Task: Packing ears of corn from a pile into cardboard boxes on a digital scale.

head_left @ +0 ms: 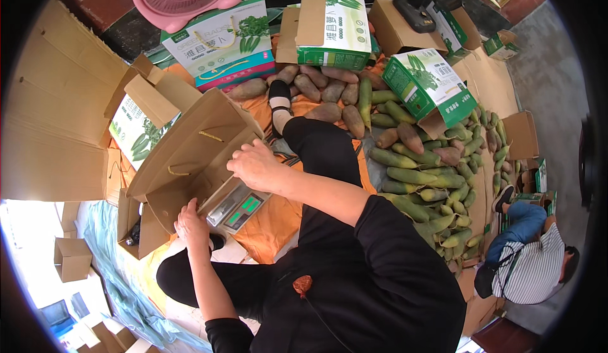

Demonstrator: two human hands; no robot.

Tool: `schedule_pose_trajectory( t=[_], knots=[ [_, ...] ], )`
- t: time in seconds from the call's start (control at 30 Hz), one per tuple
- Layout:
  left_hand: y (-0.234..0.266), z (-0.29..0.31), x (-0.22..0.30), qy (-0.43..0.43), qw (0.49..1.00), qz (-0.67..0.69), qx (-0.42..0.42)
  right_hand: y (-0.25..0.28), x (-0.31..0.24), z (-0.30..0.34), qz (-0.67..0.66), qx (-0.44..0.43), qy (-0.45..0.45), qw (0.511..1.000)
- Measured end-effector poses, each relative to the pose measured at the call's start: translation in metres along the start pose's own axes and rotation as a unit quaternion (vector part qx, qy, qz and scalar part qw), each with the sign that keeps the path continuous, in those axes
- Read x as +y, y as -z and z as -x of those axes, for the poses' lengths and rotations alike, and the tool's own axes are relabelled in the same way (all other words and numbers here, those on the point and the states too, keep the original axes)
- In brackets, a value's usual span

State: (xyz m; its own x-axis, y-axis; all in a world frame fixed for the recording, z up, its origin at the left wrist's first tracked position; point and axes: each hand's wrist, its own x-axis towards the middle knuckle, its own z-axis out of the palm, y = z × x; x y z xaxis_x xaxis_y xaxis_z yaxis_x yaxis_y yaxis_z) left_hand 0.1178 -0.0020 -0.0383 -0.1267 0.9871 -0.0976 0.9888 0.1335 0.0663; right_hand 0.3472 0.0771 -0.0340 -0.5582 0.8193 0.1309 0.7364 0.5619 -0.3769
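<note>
Head view: an open brown cardboard box (196,153) is gripped by its edges in the left hand (192,225) and right hand (255,166), apparently for steadiness; a silver rectangular scale (244,212) is set between them.

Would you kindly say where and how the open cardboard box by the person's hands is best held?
I would grip the near edge of the open cardboard box toward both ends, coming from the person's side: it faces them, with the left hand and right hand spread along it. The yellow cord handles sit across from that edge, so pulling there might tip the box.
</note>
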Motion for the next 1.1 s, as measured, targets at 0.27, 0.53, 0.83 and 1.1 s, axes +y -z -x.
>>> schedule_pose_trajectory(
  t=[0.27, 0.53, 0.83, 1.1],
  knots=[
    [-0.013, -0.004, -0.016, 0.007, 0.999, -0.031, -0.022, 0.088, 0.051, 0.034, -0.090, 0.240, -0.009, 0.967],
    [-0.027, -0.003, -0.033, -0.002, 1.000, 0.027, 0.001, 0.048, 0.166, 0.134, -0.069, 0.179, -0.336, 0.922],
    [-0.027, -0.008, -0.031, -0.022, 1.000, 0.017, -0.012, -0.044, 0.271, 0.312, -0.042, 0.141, -0.623, 0.769],
    [-0.020, -0.008, -0.031, -0.025, 0.999, 0.033, -0.015, -0.017, 0.281, 0.355, 0.031, 0.116, -0.782, 0.611]
  ],
)
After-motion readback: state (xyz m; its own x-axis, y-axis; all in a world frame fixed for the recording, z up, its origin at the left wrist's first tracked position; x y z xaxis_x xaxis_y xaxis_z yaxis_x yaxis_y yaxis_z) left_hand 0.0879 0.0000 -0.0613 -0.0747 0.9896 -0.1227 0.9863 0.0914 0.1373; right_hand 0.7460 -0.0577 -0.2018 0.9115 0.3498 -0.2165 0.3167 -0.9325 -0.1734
